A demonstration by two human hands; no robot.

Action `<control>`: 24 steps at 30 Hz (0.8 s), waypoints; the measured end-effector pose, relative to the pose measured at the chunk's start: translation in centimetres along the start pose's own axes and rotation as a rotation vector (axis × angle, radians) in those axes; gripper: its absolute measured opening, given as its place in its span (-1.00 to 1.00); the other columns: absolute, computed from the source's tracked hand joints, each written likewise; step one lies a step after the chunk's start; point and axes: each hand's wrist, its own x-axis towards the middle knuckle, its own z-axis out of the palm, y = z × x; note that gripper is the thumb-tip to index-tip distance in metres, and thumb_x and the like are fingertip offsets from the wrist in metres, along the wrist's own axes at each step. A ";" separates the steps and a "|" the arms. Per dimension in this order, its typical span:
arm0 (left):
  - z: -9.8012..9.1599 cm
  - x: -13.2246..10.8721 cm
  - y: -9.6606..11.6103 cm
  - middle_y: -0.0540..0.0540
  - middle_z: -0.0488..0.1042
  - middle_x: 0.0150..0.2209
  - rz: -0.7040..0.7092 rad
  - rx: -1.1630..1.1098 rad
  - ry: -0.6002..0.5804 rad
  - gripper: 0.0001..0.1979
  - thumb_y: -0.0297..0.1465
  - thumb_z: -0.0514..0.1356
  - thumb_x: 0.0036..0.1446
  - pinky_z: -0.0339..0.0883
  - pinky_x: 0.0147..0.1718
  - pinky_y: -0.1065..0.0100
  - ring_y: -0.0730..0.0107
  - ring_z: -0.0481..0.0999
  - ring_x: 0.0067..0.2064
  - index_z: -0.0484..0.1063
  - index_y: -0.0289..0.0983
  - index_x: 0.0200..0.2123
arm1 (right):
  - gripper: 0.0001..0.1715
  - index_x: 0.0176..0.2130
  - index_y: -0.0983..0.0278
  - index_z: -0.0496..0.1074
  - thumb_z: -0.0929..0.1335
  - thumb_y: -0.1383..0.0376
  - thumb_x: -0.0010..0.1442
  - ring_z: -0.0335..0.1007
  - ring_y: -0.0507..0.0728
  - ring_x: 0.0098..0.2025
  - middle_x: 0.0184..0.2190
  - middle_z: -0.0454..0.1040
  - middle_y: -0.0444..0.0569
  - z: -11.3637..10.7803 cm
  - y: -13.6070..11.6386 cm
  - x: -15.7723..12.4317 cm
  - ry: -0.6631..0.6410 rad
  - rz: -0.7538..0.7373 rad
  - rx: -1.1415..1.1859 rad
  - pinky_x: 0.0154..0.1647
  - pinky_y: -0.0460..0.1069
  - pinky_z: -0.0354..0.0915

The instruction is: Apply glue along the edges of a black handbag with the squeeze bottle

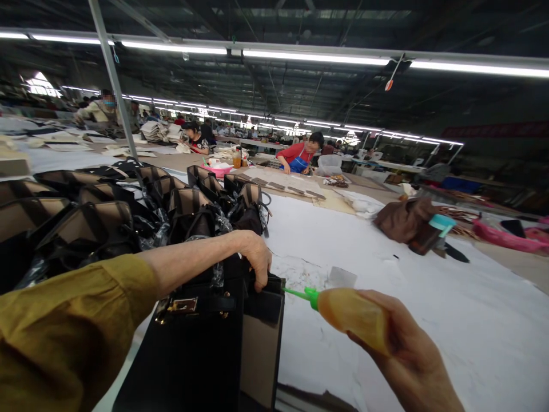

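In my right hand (398, 337) is a squeeze bottle (354, 315) of amber liquid. Its thin green nozzle points left, the tip at the top edge of a black handbag (201, 349). My left hand (256, 257) reaches across from the left with fingers bent down, gripping the bag near that same top edge; its fingertips are partly hidden. Gold-coloured hardware and a strap show on the bag's front. A beige panel (258, 355) shows at its right side.
Several black bags with beige linings (98, 223) crowd the table to the left. White paper (429, 320) covers the table on the right, with a clear plastic scrap (343, 277) and a brown bundle (405, 220). A person in red (298, 154) works across the table.
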 end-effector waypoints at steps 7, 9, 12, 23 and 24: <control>0.0 -0.1 0.0 -0.04 0.49 -0.52 0.033 0.043 0.042 -0.62 -0.34 0.33 -0.28 0.32 -0.58 0.39 0.32 0.41 -0.51 0.53 -0.32 -0.28 | -0.58 -0.03 0.11 0.28 0.39 0.07 0.15 0.41 0.11 -0.23 -0.17 0.45 -0.13 0.0 0.2 -0.4 -0.023 0.086 0.003 -0.21 -0.13 0.40; -0.1 -0.4 0.2 -0.03 0.50 -0.50 0.048 0.100 0.080 -0.65 -0.33 0.32 -0.28 0.31 -0.58 0.38 0.31 0.42 -0.49 0.53 -0.32 -0.31 | -0.56 -0.05 0.12 0.29 0.40 0.04 0.13 0.40 0.11 -0.23 -0.18 0.45 -0.13 0.0 -0.2 -0.2 -0.004 0.141 0.045 -0.23 -0.13 0.40; -0.1 -0.6 0.3 -0.03 0.52 -0.47 0.053 0.140 0.121 -0.68 -0.32 0.31 -0.28 0.32 -0.55 0.37 0.27 0.45 -0.45 0.52 -0.30 -0.35 | -0.56 -0.07 0.10 0.29 0.42 0.05 0.11 0.40 0.08 -0.26 -0.22 0.46 -0.17 0.1 -0.3 0.1 -0.001 0.141 0.071 -0.28 -0.19 0.38; -0.1 0.0 -0.2 -0.12 0.53 -0.39 0.048 0.200 0.152 -0.60 -0.27 0.28 -0.29 0.29 -0.54 0.35 0.16 0.49 -0.37 0.51 -0.32 -0.30 | -0.58 -0.10 0.09 0.32 0.41 0.01 0.09 0.38 0.07 -0.30 -0.27 0.46 -0.20 0.2 -0.5 0.1 -0.007 0.186 0.063 -0.36 -0.21 0.36; -0.1 -0.1 -0.1 -0.12 0.54 -0.39 0.050 0.210 0.162 -0.60 -0.27 0.28 -0.29 0.29 -0.54 0.35 0.16 0.50 -0.37 0.51 -0.32 -0.30 | -0.59 -0.11 0.09 0.32 0.42 0.01 0.09 0.38 0.06 -0.30 -0.27 0.46 -0.21 0.2 -0.6 0.1 0.003 0.193 0.069 -0.37 -0.23 0.36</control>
